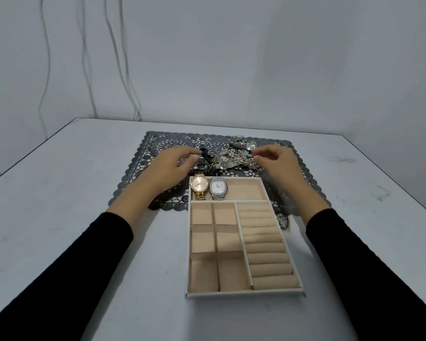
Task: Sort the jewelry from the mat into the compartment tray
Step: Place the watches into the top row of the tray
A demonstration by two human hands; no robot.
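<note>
On the white table (84,217), a dark lace mat (138,173) carries a tangled heap of jewelry (231,158), and the compartment tray (244,294) lies just in front, its far end over the mat. A gold watch (199,184) and a silver watch (218,187) lie side by side in the tray's far compartment. The left hand (172,168) hovers left of the heap, fingers loosely curved, holding nothing. The right hand (278,161) draws its fingertips together at the heap's right edge, perhaps pinching a piece; the blur does not let me tell

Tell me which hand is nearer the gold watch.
Left. The left hand is just up-left of the gold watch; the right hand is well off to its right.
</note>
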